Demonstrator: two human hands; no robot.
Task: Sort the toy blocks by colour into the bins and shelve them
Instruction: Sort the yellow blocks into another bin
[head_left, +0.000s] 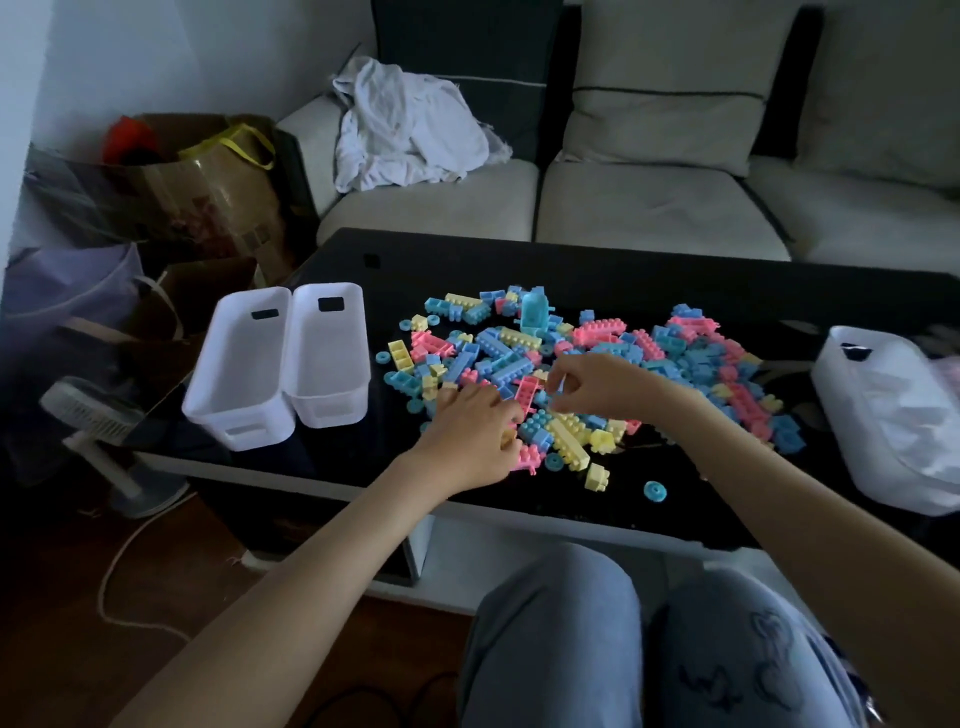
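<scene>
— Our blocks (498, 348)?
— Heaped on the tabletop (519, 270), right of the bins (236, 415). Left hand (475, 426) and right hand (592, 387) curl into them; holding any, we cannot tell. Let's gather one colour per handful.

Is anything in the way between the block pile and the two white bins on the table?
Nothing visible. Only bare black tabletop separates the block pile from the two white bins, which stand open-topped and empty to its left.

blocks (587, 374) under both hands look like smooth pastel plastic; bins (283, 358) left of them matt white plastic; table (649, 270) glossy black
</scene>
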